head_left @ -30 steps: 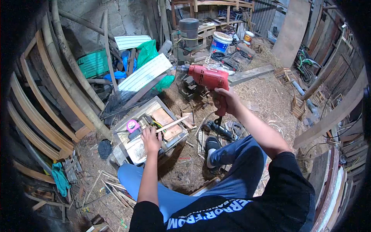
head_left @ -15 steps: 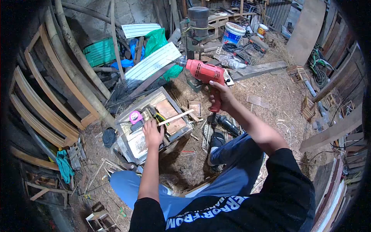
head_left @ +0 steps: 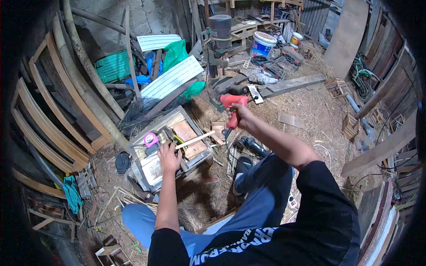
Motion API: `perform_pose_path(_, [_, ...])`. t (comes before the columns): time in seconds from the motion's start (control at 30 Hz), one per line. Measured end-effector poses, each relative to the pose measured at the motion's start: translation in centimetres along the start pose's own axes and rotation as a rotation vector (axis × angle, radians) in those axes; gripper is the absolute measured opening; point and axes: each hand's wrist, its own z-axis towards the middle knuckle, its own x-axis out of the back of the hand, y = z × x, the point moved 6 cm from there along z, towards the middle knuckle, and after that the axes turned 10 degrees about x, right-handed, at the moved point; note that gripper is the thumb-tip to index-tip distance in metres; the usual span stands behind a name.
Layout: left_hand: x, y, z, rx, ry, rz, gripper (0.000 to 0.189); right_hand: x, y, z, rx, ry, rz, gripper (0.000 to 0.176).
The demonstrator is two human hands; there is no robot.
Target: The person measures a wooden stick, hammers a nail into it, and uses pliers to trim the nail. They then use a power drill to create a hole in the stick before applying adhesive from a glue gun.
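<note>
My right hand [head_left: 238,116] grips the handle of a red power drill [head_left: 232,101], which is in the air to the right of a low wooden work table [head_left: 155,176]. The drill's front end faces left, and I cannot make out a bit in it. My left hand [head_left: 168,157] rests over the table with its fingers closed around the near end of a thin wooden strip [head_left: 195,139]. That strip slants up to the right, past the table's edge. Close to my left hand lie a pink tape measure [head_left: 150,139] and a reddish-brown board [head_left: 187,132].
A small wooden box [head_left: 220,128] sits just right of the table. Curved wooden frames [head_left: 71,93] lean at the left. Farther back are a white slatted panel [head_left: 173,82], a paint bucket [head_left: 263,43] and a long plank [head_left: 293,84]. Wood shavings cover the floor.
My right hand has lowered the drill, bringing it farther from my head and slightly left. My left hand stays on the wooden strip. The whole view has shifted slightly.
</note>
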Motion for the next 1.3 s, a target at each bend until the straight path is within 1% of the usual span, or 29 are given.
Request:
perform_pose_path(0.03, [0.1,0.0,0.0,0.0,-0.024,0.027,0.049,0.5,-0.5,0.1,-0.01,-0.005,-0.077,0.016])
perform_pose_path(0.07, [0.0,0.0,-0.1,0.005,-0.047,0.026,0.051,1.3,-0.6,0.6,0.007,0.149,-0.106,0.021])
perform_pose_path(0.13, [-0.3,-0.4,0.2,0.004,-0.026,0.046,0.052,2.6,0.1,1.9,-0.01,0.203,-0.056,0.021])
perform_pose_path(0.2, [-0.8,-0.6,0.4,0.043,-0.073,0.061,0.053,4.6,0.9,3.1,0.063,0.284,-0.126,0.021])
perform_pose_path(0.23, [-0.5,-0.3,0.6,0.055,-0.086,0.053,0.055,5.2,0.8,2.9,0.11,0.186,-0.198,0.02])
perform_pose_path(0.27, [-0.2,-0.1,0.7,0.067,-0.098,0.047,0.056,6.3,0.7,2.7,0.227,0.253,-0.307,0.022])
perform_pose_path(0.33, [-0.4,-0.2,0.7,0.053,-0.092,0.057,0.059,10.6,1.9,5.8,0.212,0.147,-0.356,0.027])
perform_pose_path(0.43, [-0.3,-0.1,0.8,0.03,-0.06,0.063,0.06,13.3,4.0,6.3,0.226,0.313,-0.421,0.025])
perform_pose_path(0.53, [0.0,0.0,0.8,0.027,-0.024,0.032,0.057,16.4,7.8,6.6,0.199,0.33,-0.421,0.021])
perform_pose_path(0.57, [0.1,0.0,1.0,0.055,-0.041,-0.007,0.053,17.6,9.4,6.6,0.233,0.401,-0.357,0.02])
perform_pose_path(0.6, [0.0,0.1,1.0,0.064,-0.039,-0.004,0.052,20.2,11.6,8.3,0.272,0.295,-0.214,0.021])
perform_pose_path(0.67, [-0.1,-0.1,1.2,0.075,-0.027,0.008,0.051,20.3,13.7,6.8,0.252,0.472,-0.147,0.017])
perform_pose_path(0.7, [0.1,0.1,1.3,0.078,-0.042,0.01,0.051,21.7,15.3,7.1,0.234,0.508,-0.061,0.016])
perform_pose_path(0.83, [-0.2,0.1,1.4,0.078,-0.072,0.018,0.052,25.5,19.7,7.1,0.2,0.623,0.031,0.041])
perform_pose_path(0.93, [-0.3,0.3,1.7,0.072,-0.082,0.044,0.053,27.1,21.5,7.6,0.294,0.524,0.021,0.044])
perform_pose_path(0.97, [-0.2,0.5,1.7,0.075,-0.084,0.059,0.054,27.8,22.1,7.2,0.312,0.541,0.012,0.028])
perform_pose_path(1.1, [0.0,0.9,1.9,0.091,-0.095,0.072,0.054,28.2,24.7,7.1,0.212,0.619,0.172,0.029])
perform_pose_path(1.2, [-0.3,0.9,1.9,0.095,-0.106,0.091,0.053,28.8,25.8,7.5,0.235,0.587,0.205,0.028])
perform_pose_path(1.3, [-0.4,1.0,2.0,0.091,-0.108,0.113,0.05,27.1,25.0,6.6,0.208,0.558,0.143,0.029])
